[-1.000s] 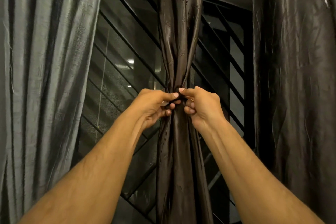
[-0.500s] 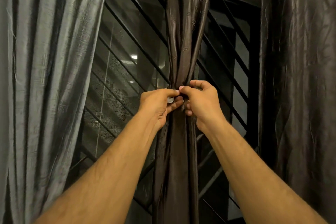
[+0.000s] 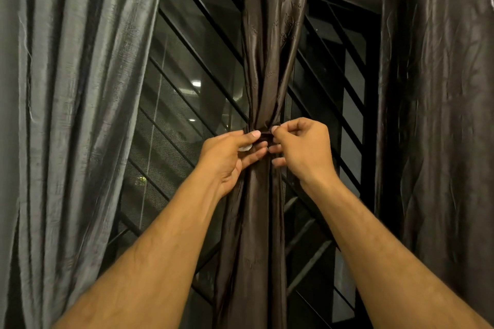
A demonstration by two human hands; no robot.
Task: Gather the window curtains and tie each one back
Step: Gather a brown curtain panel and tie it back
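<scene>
Fastening the tie on the brown curtain.
My left hand and right hand pinch the tieback; slippery satin, so grip at the cinch.

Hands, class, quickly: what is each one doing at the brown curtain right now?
Left hand: closed, pinching the tie-back band on the gathered brown curtain.
Right hand: closed, pinching the same band's other end.

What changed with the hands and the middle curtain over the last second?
Little changed. The left hand and right hand keep pinching the tie around the gathered middle curtain, fingers shifting slightly; a small white piece now shows at the left thumb. The side curtains hang as before.
</scene>
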